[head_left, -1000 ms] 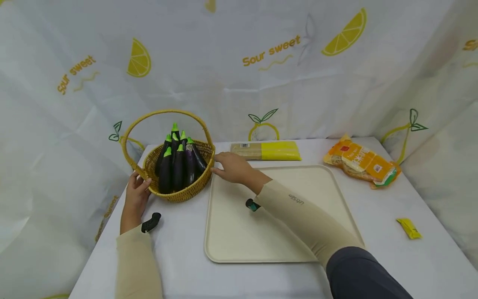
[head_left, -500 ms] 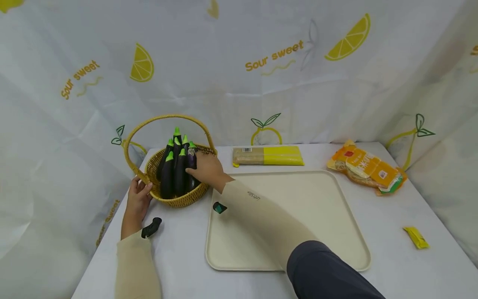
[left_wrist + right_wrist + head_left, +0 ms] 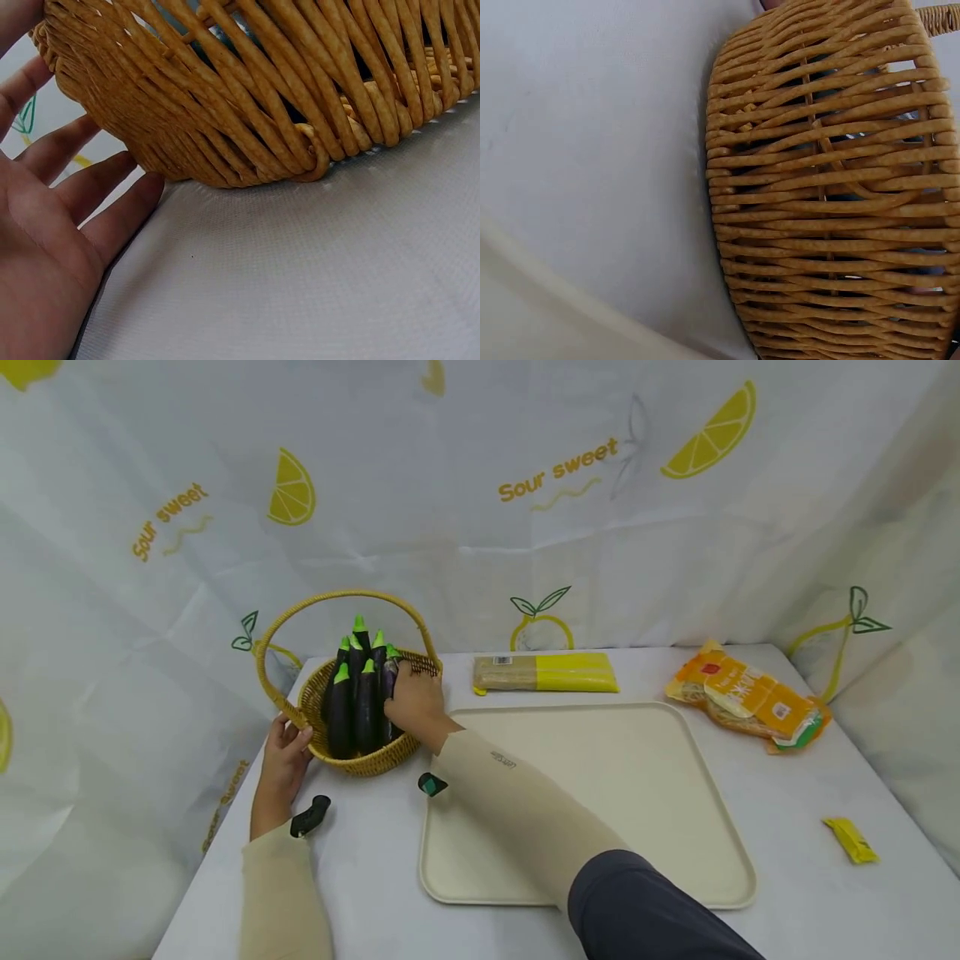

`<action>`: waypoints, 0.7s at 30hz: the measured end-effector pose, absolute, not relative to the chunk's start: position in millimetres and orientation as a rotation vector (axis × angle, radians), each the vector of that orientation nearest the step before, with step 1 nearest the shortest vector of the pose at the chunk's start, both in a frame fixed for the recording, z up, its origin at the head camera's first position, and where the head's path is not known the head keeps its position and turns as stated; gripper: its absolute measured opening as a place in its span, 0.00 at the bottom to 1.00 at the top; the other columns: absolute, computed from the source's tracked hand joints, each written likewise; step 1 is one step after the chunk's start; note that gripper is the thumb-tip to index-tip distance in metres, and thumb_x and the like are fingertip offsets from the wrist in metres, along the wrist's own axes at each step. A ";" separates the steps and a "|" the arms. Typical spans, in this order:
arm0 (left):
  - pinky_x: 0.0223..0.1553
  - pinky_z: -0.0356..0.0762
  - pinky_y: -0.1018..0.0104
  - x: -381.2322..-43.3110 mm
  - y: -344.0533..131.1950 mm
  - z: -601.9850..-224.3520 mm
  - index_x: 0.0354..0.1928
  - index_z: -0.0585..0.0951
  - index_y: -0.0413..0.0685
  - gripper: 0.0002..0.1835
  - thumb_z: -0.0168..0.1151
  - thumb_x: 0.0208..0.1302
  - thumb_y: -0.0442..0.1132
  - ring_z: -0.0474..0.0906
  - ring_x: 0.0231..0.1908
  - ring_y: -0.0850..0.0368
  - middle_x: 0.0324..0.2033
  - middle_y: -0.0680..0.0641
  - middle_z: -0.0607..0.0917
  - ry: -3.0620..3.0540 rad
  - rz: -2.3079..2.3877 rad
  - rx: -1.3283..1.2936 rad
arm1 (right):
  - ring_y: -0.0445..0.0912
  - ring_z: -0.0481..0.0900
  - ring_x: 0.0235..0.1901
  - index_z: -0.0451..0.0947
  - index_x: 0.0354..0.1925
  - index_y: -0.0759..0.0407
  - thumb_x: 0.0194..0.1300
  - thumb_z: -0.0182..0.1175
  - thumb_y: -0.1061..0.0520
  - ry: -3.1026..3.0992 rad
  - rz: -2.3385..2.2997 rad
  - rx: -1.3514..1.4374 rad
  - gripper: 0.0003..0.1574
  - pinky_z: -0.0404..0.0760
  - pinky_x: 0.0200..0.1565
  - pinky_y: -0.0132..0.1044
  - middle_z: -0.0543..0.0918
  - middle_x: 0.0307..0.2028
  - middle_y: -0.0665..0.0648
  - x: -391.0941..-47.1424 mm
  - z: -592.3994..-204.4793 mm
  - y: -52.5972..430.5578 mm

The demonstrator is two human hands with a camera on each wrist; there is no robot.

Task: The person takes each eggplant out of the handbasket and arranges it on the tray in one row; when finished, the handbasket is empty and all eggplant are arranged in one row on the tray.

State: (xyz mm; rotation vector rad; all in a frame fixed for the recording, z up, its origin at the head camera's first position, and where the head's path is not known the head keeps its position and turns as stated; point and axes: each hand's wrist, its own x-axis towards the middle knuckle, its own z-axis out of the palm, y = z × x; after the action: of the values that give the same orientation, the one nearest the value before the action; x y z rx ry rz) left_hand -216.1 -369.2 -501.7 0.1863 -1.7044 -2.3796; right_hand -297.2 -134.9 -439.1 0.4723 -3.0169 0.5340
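A wicker basket (image 3: 372,766) with a tall arched handle stands at the left of the table, filled with several dark eggplants (image 3: 341,718) with green stems. My left hand (image 3: 285,764) holds its near left rim, with the thumb at the rim. In the left wrist view that hand's fingers (image 3: 124,214) lie against the woven side (image 3: 225,97). My right hand (image 3: 417,700) reaches over the right rim and grips the rightmost eggplant (image 3: 389,681), its fingers partly hidden. The right wrist view shows mostly the outer weave (image 3: 832,195).
A beige tray (image 3: 592,810) lies right of the basket, under my right forearm. Behind it is a flat packet with a yellow end (image 3: 545,673). An orange bag (image 3: 750,697) lies at the back right, and a small yellow packet (image 3: 851,841) at the right.
My right hand has moved left from the basket's right rim into the basket, onto the rightmost eggplant. My left hand has stayed on the rim.
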 end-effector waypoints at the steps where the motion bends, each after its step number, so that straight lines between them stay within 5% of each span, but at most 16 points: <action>1: 0.49 0.75 0.68 -216.0 -369.6 -501.8 0.63 0.66 0.57 0.23 0.55 0.70 0.30 0.67 0.58 0.56 0.64 0.47 0.66 -1.703 -2.379 0.180 | 0.50 0.76 0.50 0.62 0.65 0.58 0.65 0.58 0.37 -3.012 0.528 0.477 0.41 0.68 0.51 0.44 0.81 0.48 0.56 -296.9 -439.3 -135.5; 8: 0.50 0.74 0.68 -217.3 -369.0 -504.0 0.64 0.65 0.57 0.25 0.55 0.70 0.30 0.67 0.58 0.56 0.64 0.48 0.66 -1.712 -2.388 0.203 | 0.52 0.68 0.58 0.67 0.64 0.57 0.61 0.56 0.26 -3.046 0.391 0.470 0.48 0.64 0.56 0.48 0.71 0.56 0.57 -298.3 -442.4 -139.6; 21: 0.50 0.74 0.68 -216.0 -371.5 -504.2 0.62 0.68 0.60 0.24 0.61 0.68 0.34 0.69 0.56 0.57 0.64 0.49 0.68 -1.750 -2.343 0.150 | 0.50 0.72 0.54 0.60 0.67 0.54 0.63 0.63 0.38 -2.913 0.865 0.452 0.43 0.64 0.54 0.45 0.79 0.56 0.55 -295.5 -439.2 -132.9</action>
State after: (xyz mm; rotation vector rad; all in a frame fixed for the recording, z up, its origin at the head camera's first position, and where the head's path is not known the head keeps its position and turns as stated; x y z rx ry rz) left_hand -216.0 -371.5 -504.2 0.1495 -1.7497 -2.3429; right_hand -295.5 -132.9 -439.2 0.4516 -2.9125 0.8647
